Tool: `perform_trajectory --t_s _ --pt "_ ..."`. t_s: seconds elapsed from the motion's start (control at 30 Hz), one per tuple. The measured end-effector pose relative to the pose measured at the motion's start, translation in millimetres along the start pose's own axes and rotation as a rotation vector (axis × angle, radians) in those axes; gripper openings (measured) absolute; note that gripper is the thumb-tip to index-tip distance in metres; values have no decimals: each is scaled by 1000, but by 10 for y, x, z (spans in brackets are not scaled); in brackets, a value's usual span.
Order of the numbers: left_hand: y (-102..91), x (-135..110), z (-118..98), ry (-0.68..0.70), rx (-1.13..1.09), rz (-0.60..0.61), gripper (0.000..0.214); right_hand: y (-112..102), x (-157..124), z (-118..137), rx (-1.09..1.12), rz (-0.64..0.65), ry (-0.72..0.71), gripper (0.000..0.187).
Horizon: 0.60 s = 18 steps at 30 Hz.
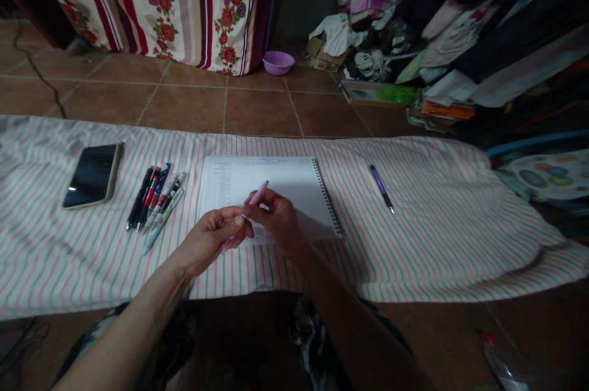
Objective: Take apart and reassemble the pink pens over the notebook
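Note:
Above the lower part of a spiral notebook (285, 179), both hands meet on a pink pen (259, 193) held at a slant. My right hand (278, 219) is closed, its thumb and fingers gripping the upper section. My left hand (225, 228) pinches the pen lower down, and a pink end shows beneath its fingers. The middle of the pen is hidden, so I cannot tell whether it is in one piece. Left of the notebook lies a row of several pens (156, 197). A purple and black pen (381, 187) rests alone to the right.
A phone (92, 175) lies at the left on the striped cloth (442, 213) covering the low table. Beyond, on the tiled floor (184, 96), are a purple basin (278, 62), a cardboard box (322, 56) and heaped clothes (442, 23). A flowered curtain (184, 4) hangs behind.

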<state>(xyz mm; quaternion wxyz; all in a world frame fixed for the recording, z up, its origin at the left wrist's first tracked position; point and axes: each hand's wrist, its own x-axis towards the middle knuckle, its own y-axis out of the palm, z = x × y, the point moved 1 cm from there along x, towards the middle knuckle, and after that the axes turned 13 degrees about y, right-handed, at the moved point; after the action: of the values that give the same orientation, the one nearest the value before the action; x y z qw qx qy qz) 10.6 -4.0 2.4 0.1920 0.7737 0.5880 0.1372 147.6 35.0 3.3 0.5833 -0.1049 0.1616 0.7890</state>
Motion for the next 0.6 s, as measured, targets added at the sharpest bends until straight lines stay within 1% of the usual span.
perform_trajectory --t_s 0.07,0.1,0.23,0.3,0.43,0.5,0.6 --pt "-5 2 5 1 -6 3 21 7 14 -36 -23 -24 -14 24" --pt "-8 3 5 5 -12 2 21 4 15 -44 -25 -14 -16 24" --pt "-20 4 -13 11 -37 -7 21 -26 -22 -1 -19 128 -31 28" --pt "-21 4 -22 7 -39 0 20 -40 -47 38 -29 157 -38 24" --pt "-20 0 -18 1 -21 11 20 -32 -54 64 -4 127 -31 14" --pt "-22 -3 -7 4 -22 5 19 -15 -36 39 -3 97 -2 15" --pt "-29 -9 6 -1 -31 -4 18 1 -8 -16 -52 28 45 23"
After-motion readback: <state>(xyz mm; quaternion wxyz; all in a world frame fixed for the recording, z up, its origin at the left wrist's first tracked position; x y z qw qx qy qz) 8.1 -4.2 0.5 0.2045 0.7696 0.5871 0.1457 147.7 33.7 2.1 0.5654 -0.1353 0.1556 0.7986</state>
